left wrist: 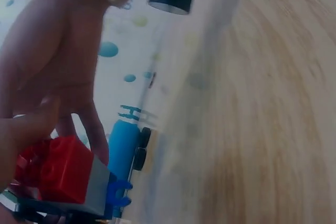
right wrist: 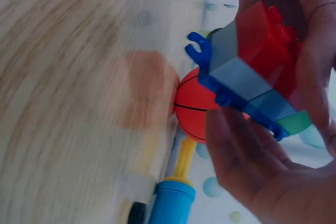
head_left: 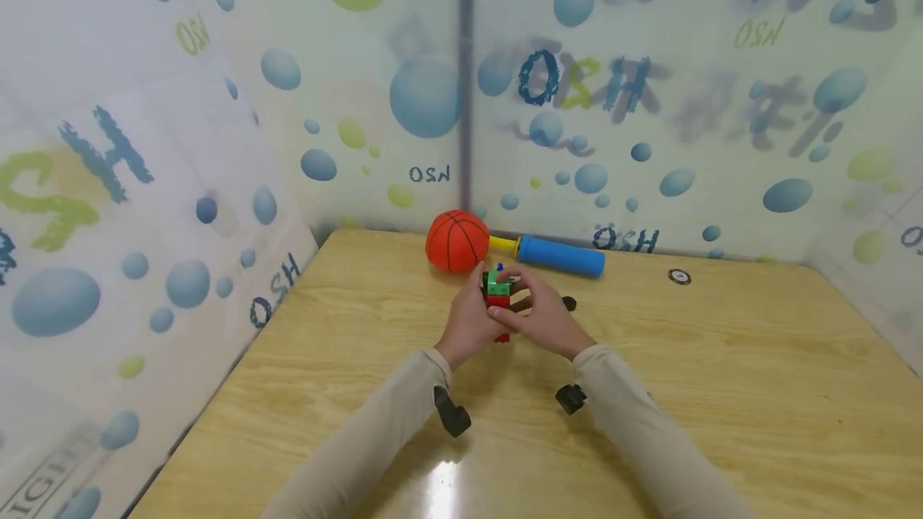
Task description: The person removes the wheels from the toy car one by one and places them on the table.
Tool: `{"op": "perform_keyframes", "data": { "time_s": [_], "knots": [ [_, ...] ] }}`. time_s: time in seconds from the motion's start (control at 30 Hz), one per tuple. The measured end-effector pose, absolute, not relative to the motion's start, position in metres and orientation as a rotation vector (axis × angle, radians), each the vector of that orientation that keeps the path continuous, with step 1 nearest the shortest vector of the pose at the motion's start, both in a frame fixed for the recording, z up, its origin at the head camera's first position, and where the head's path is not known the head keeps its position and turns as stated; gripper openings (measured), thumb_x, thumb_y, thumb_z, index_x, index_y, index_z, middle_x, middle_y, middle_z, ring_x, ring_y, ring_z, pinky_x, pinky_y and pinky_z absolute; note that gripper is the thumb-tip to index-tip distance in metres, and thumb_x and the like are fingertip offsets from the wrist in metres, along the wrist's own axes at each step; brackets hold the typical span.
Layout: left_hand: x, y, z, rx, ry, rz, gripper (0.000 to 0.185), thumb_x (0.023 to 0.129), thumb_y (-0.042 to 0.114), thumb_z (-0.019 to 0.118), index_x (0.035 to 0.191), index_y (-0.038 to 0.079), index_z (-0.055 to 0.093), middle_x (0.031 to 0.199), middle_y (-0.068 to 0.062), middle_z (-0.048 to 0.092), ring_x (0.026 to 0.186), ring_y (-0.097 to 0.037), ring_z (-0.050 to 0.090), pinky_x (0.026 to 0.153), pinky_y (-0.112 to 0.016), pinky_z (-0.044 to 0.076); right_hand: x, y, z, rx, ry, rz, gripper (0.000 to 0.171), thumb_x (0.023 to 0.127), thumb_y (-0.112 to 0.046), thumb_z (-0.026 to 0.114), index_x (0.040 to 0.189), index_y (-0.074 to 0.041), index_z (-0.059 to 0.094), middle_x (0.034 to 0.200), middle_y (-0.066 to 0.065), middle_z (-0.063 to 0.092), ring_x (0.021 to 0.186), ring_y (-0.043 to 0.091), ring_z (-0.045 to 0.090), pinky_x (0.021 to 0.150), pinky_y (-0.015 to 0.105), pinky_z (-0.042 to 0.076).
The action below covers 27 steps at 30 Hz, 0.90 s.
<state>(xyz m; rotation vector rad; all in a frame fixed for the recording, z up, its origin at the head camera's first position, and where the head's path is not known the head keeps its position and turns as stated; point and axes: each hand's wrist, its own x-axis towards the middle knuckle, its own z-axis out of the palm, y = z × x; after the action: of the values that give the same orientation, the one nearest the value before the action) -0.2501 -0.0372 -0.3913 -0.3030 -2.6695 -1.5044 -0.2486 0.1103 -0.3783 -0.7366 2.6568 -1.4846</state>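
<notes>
While both hands met above the wooden table [head_left: 721, 359], the left hand [head_left: 467, 325] and right hand [head_left: 546, 315] together gripped a toy-brick model [head_left: 498, 288], just in front of the orange basketball [head_left: 457, 241] and blue pump [head_left: 561, 255].

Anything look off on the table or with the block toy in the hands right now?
Nothing stands out. Both the left hand and right hand hold the block toy above the wooden table. The orange ball and blue pump lie by the back wall, and a small dark disc sits apart, undisturbed.
</notes>
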Motion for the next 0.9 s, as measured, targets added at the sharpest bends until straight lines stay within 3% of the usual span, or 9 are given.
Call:
{"op": "perform_keyframes", "data": {
  "time_s": [0.2, 0.4, 0.57, 0.7, 0.9],
  "knots": [
    [-0.253, -0.038, -0.395, -0.327, -2.671, -1.365, 0.089, 0.069, 0.024, 0.078, 0.141, 0.008, 0.029, 0.131, -0.012, 0.05, 0.114, -0.028, 0.052, 0.096, -0.042, 0.048, -0.248, 0.101, -0.377, -0.846, 2.775, -1.306, 0.04, 0.09, -0.021, 0.059, 0.128, -0.021, 0.044, 0.116, 0.004, 0.055, 0.1, 0.02, 0.057, 0.078, 0.03, 0.054],
    [-0.25, -0.044, -0.395, -0.382, -2.733, -1.33, 0.104, 0.066, 0.034, 0.081, 0.146, 0.007, 0.021, 0.139, -0.013, 0.042, 0.121, -0.031, 0.046, 0.099, -0.045, 0.044, -0.243, 0.104, -0.38, -0.737, 2.704, -1.331, 0.041, 0.096, -0.022, 0.047, 0.135, -0.033, 0.042, 0.125, 0.003, 0.051, 0.099, 0.021, 0.057, 0.072, 0.029, 0.053],
    [-0.249, -0.048, -0.39, -0.496, -2.698, -1.499, 0.107, 0.063, 0.04, 0.083, 0.146, 0.013, 0.022, 0.132, -0.008, 0.047, 0.104, -0.021, 0.055, 0.086, -0.034, 0.052, -0.241, 0.111, -0.377, -0.583, 2.534, -1.547, 0.036, 0.099, -0.027, 0.04, 0.134, -0.036, 0.039, 0.13, 0.004, 0.048, 0.092, 0.027, 0.057, 0.07, 0.038, 0.053],
    [-0.249, -0.05, -0.385, -0.593, -2.665, -1.625, 0.097, 0.067, 0.031, 0.082, 0.145, 0.017, 0.026, 0.122, -0.009, 0.052, 0.095, -0.018, 0.06, 0.08, -0.028, 0.054, -0.242, 0.114, -0.377, -0.609, 2.588, -1.525, 0.041, 0.096, -0.033, 0.047, 0.135, -0.034, 0.033, 0.128, 0.007, 0.048, 0.101, 0.027, 0.056, 0.078, 0.036, 0.053],
    [-0.247, -0.059, -0.382, -0.658, -2.675, -1.698, 0.077, 0.076, 0.016, 0.076, 0.14, 0.027, 0.034, 0.114, -0.006, 0.056, 0.098, -0.021, 0.061, 0.075, -0.028, 0.051, -0.244, 0.119, -0.384, -0.65, 2.551, -1.556, 0.052, 0.093, -0.017, 0.054, 0.136, -0.036, 0.032, 0.138, 0.003, 0.041, 0.115, 0.028, 0.05, 0.085, 0.04, 0.052]
  ]
}}
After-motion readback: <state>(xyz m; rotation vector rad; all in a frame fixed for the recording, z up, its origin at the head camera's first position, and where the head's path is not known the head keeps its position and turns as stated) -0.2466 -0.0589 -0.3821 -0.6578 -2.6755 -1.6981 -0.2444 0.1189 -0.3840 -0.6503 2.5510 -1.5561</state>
